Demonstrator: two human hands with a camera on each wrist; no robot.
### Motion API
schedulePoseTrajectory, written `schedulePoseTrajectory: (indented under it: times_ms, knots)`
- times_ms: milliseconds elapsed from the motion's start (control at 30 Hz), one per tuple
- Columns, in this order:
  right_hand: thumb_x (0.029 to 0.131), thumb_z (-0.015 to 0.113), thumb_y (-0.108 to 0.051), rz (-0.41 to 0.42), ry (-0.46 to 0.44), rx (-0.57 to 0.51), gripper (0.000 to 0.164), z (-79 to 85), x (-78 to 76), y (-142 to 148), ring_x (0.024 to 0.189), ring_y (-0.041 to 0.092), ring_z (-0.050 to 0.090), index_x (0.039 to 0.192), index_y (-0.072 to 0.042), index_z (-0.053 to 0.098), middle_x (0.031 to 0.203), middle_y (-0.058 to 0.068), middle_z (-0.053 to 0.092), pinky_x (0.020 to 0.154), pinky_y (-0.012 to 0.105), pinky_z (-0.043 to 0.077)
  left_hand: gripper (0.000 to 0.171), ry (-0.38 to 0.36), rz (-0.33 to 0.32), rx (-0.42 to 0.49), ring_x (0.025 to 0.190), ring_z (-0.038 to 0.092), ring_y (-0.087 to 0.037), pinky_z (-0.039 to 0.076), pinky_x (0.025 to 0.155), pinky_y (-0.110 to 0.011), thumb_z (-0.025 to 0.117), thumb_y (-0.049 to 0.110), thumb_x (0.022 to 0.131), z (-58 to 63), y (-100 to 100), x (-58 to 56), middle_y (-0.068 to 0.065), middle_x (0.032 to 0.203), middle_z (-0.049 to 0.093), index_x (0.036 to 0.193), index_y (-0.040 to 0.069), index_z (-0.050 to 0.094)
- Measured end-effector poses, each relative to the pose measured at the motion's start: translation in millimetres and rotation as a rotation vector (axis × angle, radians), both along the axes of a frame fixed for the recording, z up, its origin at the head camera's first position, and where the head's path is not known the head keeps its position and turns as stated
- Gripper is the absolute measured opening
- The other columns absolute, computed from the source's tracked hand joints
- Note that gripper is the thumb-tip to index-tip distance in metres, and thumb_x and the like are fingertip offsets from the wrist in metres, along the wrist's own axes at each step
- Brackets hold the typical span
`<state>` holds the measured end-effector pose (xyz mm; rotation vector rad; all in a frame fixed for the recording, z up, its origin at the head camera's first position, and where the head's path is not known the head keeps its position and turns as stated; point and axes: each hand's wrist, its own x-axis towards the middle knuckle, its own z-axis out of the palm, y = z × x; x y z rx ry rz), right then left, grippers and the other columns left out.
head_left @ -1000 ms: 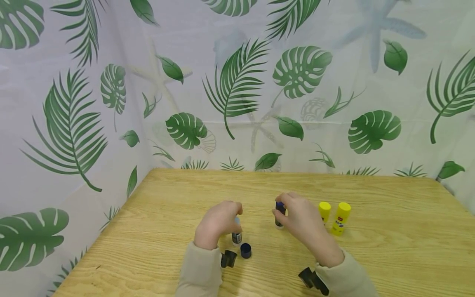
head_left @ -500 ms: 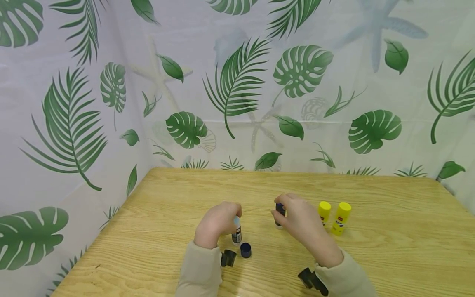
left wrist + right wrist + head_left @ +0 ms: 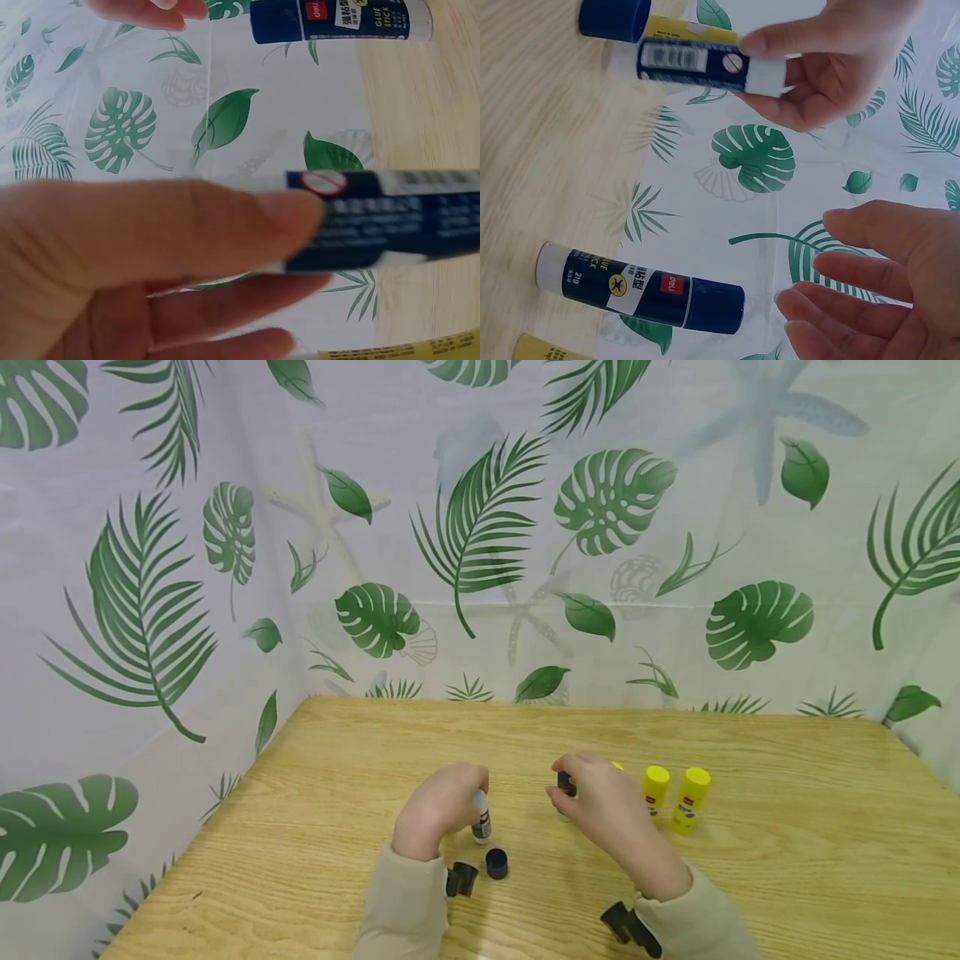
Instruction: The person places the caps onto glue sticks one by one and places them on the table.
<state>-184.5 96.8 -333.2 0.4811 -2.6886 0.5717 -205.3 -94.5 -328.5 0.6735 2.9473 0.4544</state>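
My left hand [image 3: 441, 802] pinches a navy and white glue stick [image 3: 481, 827] between thumb and fingers near its pale, uncapped top. In the left wrist view the thumb lies across the navy label. A loose dark blue cap [image 3: 497, 863] sits on the table just in front of it. My right hand [image 3: 606, 800] is beside a second navy glue stick [image 3: 566, 787], which stands upright with its cap on. The right wrist view shows those fingers [image 3: 855, 262] relaxed and spread, apart from the capped glue stick [image 3: 641, 289].
Two yellow glue sticks [image 3: 656, 789] [image 3: 692, 800] stand right of my right hand; the top of another yellow one [image 3: 617, 766] peeks out behind that hand. More yellow [image 3: 694, 28] shows behind the held glue stick. The wooden table [image 3: 360, 727] meets a leaf-patterned curtain [image 3: 480, 668].
My left hand has raised the uncapped glue stick slightly. The right hand has shifted a little left and down, and another yellow top now shows behind it.
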Motion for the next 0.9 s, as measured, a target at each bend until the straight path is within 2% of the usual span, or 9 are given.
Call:
schedulePoseTrajectory:
  times_ms: [100,267,400,533,700,833,900]
  knots:
    - [0.075,0.069,-0.016,0.001,-0.004,0.006,0.021,-0.9,-0.7,-1.0,0.051,0.007,0.048,0.093,-0.006,0.063,0.079,0.004,0.057,0.041,0.021,0.035,0.011,0.058,-0.016,0.048,0.061,0.041,-0.013,0.036,0.054,-0.024,0.063,0.002,0.078,3.3,0.0,-1.1,0.000,0.075,0.050,0.083,0.007,0.056]
    - [0.075,0.070,-0.016,0.006,-0.012,0.008,0.021,-3.1,-1.2,-2.7,0.051,0.007,0.045,0.092,-0.006,0.063,0.080,0.004,0.057,0.041,0.021,0.035,0.013,0.194,-0.070,0.178,0.059,0.039,-0.013,0.034,0.053,-0.024,0.063,0.006,0.076,7.2,-0.9,-0.7,0.001,0.071,0.043,0.080,0.009,0.051]
    - [0.075,0.069,-0.019,0.011,-0.047,0.020,0.022,-5.6,-1.7,-5.4,0.053,0.007,0.047,0.093,-0.008,0.063,0.081,0.004,0.057,0.040,0.021,0.034,0.014,0.286,-0.107,0.249,0.061,0.040,-0.013,0.036,0.055,-0.023,0.063,0.008,0.076,9.9,-0.2,1.8,0.003,0.075,0.042,0.082,0.010,0.050]
    - [0.075,0.070,-0.019,0.048,-0.101,0.011,0.022,-9.3,-2.8,-9.8,0.062,0.010,0.054,0.093,-0.008,0.063,0.080,0.002,0.059,0.046,0.021,0.040,0.015,0.368,-0.134,0.298,0.061,0.041,-0.012,0.037,0.056,-0.022,0.063,0.009,0.077,12.4,1.8,4.0,0.003,0.079,0.044,0.085,0.010,0.050]
    - [0.075,0.070,-0.016,0.153,-0.157,-0.012,0.019,-18.3,-5.1,-16.5,0.071,0.016,0.058,0.090,-0.006,0.063,0.084,0.003,0.062,0.057,0.026,0.046,0.016,0.511,-0.161,0.324,0.057,0.041,-0.010,0.037,0.053,-0.020,0.061,0.006,0.074,12.8,4.1,3.7,0.001,0.080,0.047,0.088,0.008,0.053]
    - [0.075,0.070,-0.015,0.305,-0.170,0.047,0.021,-25.9,-6.4,-20.6,0.071,0.018,0.058,0.091,-0.004,0.063,0.085,0.005,0.061,0.057,0.026,0.046,0.018,0.584,-0.157,0.331,0.056,0.042,-0.007,0.037,0.051,-0.018,0.060,0.006,0.074,11.6,4.9,2.1,0.001,0.079,0.050,0.091,0.007,0.054]
    - [0.077,0.069,-0.015,0.389,-0.208,0.080,0.023,-28.6,-6.2,-22.4,0.075,0.019,0.058,0.094,-0.002,0.062,0.089,0.007,0.060,0.059,0.026,0.046,0.020,0.604,-0.150,0.329,0.056,0.043,-0.006,0.038,0.050,-0.018,0.061,0.007,0.074,11.3,5.1,1.7,0.001,0.080,0.051,0.092,0.007,0.055]
